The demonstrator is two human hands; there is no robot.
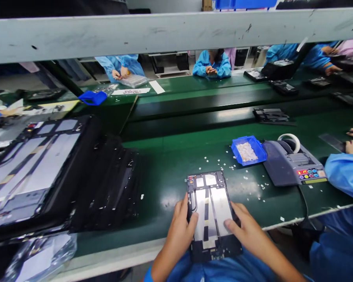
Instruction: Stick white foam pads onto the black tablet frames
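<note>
An opened tablet (220, 211) with its silver battery and circuit boards facing up is held between my hands, tilted over the front edge of the green bench. My left hand (182, 225) is closed on its left side, thumb lying over the battery's edge. Closed on the right side is my right hand (245, 225), its thumb pressing on the battery's right part. The fingers under the tablet are hidden. Beyond it, small white bits lie scattered near a blue tray (236, 155) that holds a heap of similar pieces (247, 152).
Stacked opened tablets (114, 176) fill the left, beside a clear plastic bag (55, 250). At right stands a tape dispenser (302, 160) with a white roll; a co-worker's blue sleeve (344, 172) is beside it. A grey beam (176, 31) crosses above. Co-workers sit across the bench.
</note>
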